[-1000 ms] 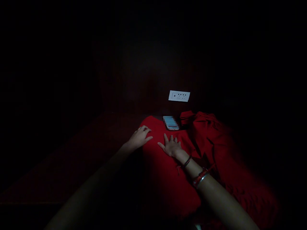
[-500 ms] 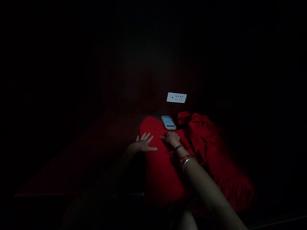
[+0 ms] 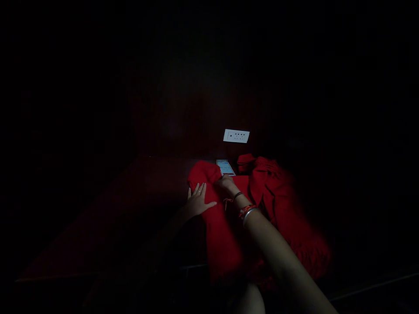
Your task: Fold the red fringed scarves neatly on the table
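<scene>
A red fringed cloth, like a shawl [image 3: 225, 237], lies over the dark tabletop and hangs down at the near side. My left hand [image 3: 198, 203], with a ring on one finger, rests flat on its left edge, fingers spread. Just to the right, my right hand [image 3: 226, 185] is closed on the cloth, which bunches up beside the fingers; the fingertips are partly hidden. Bracelets circle the right wrist. Behind my right hand lies a phone [image 3: 225, 167] with a lit screen, its lower part close to the cloth and hand.
A white socket panel [image 3: 236, 136] is on the dark wall behind the phone. More of the red cloth is heaped in folds on the right. The dark tabletop [image 3: 108, 222] stretches left to a faint front edge. Most surroundings are too dark to make out.
My right hand has moved slightly left and gathered the cloth, which now bulges up near its far left end. My left hand stays spread on the edge. The view has shifted a little.
</scene>
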Demonstrator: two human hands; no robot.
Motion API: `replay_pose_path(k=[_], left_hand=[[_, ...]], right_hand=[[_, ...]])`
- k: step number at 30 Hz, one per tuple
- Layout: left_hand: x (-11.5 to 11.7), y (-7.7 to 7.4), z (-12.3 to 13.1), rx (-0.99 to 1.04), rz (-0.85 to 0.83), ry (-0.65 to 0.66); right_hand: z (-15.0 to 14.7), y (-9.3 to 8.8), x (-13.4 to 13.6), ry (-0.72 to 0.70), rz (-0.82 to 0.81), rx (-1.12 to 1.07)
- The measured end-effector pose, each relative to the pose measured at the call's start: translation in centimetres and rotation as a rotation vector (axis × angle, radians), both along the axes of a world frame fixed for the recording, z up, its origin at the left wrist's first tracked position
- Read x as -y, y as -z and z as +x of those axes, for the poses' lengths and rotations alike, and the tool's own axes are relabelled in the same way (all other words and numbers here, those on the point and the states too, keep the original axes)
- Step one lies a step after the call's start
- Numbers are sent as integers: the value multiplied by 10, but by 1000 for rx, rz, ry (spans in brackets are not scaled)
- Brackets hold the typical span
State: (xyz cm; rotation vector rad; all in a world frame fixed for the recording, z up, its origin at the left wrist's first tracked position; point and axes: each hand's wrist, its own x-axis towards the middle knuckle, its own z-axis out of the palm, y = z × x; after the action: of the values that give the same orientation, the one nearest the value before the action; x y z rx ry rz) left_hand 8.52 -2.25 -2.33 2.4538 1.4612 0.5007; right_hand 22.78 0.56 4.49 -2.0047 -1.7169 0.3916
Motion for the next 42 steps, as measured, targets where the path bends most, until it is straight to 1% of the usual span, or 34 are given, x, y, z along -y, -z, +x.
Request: replay_pose_path(k=[3,5,7,9,10,12,14,15,16,18,19,20,21,22,23,25,27,29,32,34,36,39,42], left_hand=[[2,0,4,80,4,-15],[0,-3,4,149,-6,-14],[-5,-9,0,251,17,-34],[-13,-15,-7,403,92,-116],[-18,-19,-12,494,134,-174],[-29,-23,-20,696,177,-295],[-40,-25,-23,881,124,-377],[-45,-26,-22,951,69,-388],[-50,-27,-19,1000,4,-379],[-59,-30,-3,1030,-107,-297],[-63,-31,9,1011,-132,-233],[-65,-33,23,979,-139,-162],[-66,-34,39,940,-134,-94],[-66,-35,56,899,-124,-31],[-65,-35,74,861,-115,26],[-58,-33,109,812,-115,120],[-48,-29,141,753,-127,211],[-35,-24,165,620,-130,310],[-23,-20,188,377,-55,421],[-22,-20,195,367,34,424],[-27,-22,195,486,48,359],[-37,-26,194,648,-38,223],[-35,-28,200,687,-131,173]], right_hand=[[-4,-3,5,92,-117,33],[-3,-8,9,115,-143,38],[2,-19,13,115,-149,33],[9,-38,15,108,-139,29],[13,-52,17,102,-125,32],[20,-88,19,88,-87,50],[27,-131,23,78,-34,90],[31,-153,25,78,2,107],[36,-175,28,79,57,147],[54,-213,35,102,141,209],[66,-228,40,126,181,220],[81,-239,45,147,200,225],[99,-246,50,174,214,220],[118,-248,56,199,221,205],[137,-247,61,226,218,184],[175,-235,72,287,207,123],[207,-215,82,359,194,94],[230,-192,90,416,182,107],[250,-163,97,456,152,189],[255,-152,97,463,144,264],[256,-147,95,454,153,322],[250,-152,87,421,177,366],[240,-164,81,412,213,366]])
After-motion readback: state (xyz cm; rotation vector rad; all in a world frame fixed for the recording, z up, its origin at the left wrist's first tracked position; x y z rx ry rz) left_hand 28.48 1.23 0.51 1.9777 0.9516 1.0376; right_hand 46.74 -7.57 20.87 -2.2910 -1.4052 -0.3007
